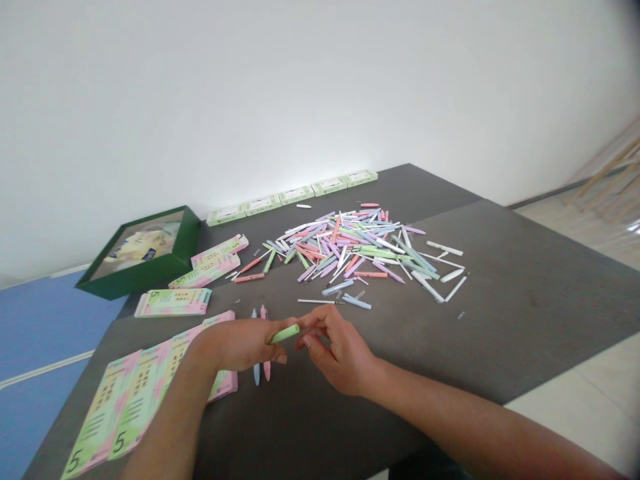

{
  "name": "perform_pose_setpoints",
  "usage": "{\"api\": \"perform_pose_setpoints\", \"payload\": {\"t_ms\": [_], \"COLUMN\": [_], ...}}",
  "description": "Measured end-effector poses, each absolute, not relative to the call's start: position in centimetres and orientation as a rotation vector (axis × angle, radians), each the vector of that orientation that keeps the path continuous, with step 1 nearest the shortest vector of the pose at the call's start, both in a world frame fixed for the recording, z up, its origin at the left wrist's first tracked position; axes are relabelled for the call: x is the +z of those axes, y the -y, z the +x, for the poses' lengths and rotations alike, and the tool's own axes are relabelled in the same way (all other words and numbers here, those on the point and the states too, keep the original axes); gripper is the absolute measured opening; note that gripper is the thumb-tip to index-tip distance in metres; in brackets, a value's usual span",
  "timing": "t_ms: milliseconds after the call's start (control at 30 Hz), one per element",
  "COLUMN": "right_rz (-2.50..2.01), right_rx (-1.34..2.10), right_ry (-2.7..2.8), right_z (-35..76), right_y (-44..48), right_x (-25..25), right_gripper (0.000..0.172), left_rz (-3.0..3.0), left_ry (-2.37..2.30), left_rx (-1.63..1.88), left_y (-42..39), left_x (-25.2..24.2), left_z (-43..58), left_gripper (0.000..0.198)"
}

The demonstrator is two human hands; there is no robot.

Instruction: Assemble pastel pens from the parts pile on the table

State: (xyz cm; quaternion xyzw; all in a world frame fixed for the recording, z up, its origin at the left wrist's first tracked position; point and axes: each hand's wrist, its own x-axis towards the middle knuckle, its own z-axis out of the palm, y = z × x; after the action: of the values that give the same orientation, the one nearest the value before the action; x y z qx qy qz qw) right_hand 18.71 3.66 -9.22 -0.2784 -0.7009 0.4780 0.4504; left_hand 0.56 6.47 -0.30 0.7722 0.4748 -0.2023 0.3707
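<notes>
My left hand [240, 343] is shut on a pale green pen barrel [284, 333], which sticks out to the right from its fingers. My right hand [335, 350] is close by, with its thumb and index finger apart at the barrel's right end and nothing visibly held. Below my left hand lie a light blue pen [257, 373] and a pink pen [267, 370], their middles hidden by the hand. Farther ahead is a large loose pile of pastel and white pen parts [340, 247].
The hands work on a dark grey table [500, 287]. Printed pink-and-green cards [173, 303] lie at its left, with more under my left forearm [125, 400]. A green box [140, 250] and a row of pale boxes [293, 195] stand at the back.
</notes>
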Motion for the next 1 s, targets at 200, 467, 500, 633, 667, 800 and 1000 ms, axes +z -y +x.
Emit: {"api": "perform_pose_setpoints", "payload": {"t_ms": [200, 467, 500, 633, 667, 800, 1000], "right_rz": [-0.719, -1.248, -1.312, -1.454, -1.456, -1.375, -1.430], "right_rx": [1.221, 0.641, 0.592, 0.452, 0.411, 0.218, 0.032], "right_ry": [1.700, 1.596, 1.690, 2.208, 2.330, 2.656, 2.770], "right_z": [18.9, 24.8, 25.3, 24.8, 24.2, 21.6, 19.8], "right_y": [-4.1, -11.0, -11.5, -11.8, -11.6, -11.1, -10.7], "right_x": [-9.3, -8.2, -8.2, -8.5, -8.6, -9.0, -9.8], "right_gripper": [0.020, 0.006, 0.007, 0.010, 0.012, 0.015, 0.020], "left_rz": [2.006, 1.932, 1.951, 2.016, 2.020, 2.013, 2.074], "left_ry": [-1.268, -1.286, -1.293, -1.301, -1.300, -1.293, -1.299], "left_rx": [-0.574, -0.542, -0.536, -0.547, -0.550, -0.560, -0.578], "left_y": [-6.5, -6.5, -6.5, -6.3, -6.3, -6.2, -6.1], "left_x": [-0.2, 0.4, 0.5, 0.8, 0.8, 0.9, 1.0], "left_z": [0.6, -0.8, -0.9, -1.3, -1.3, -1.3, -1.5], "left_gripper": [0.044, 0.065, 0.065, 0.062, 0.062, 0.061, 0.061]}}
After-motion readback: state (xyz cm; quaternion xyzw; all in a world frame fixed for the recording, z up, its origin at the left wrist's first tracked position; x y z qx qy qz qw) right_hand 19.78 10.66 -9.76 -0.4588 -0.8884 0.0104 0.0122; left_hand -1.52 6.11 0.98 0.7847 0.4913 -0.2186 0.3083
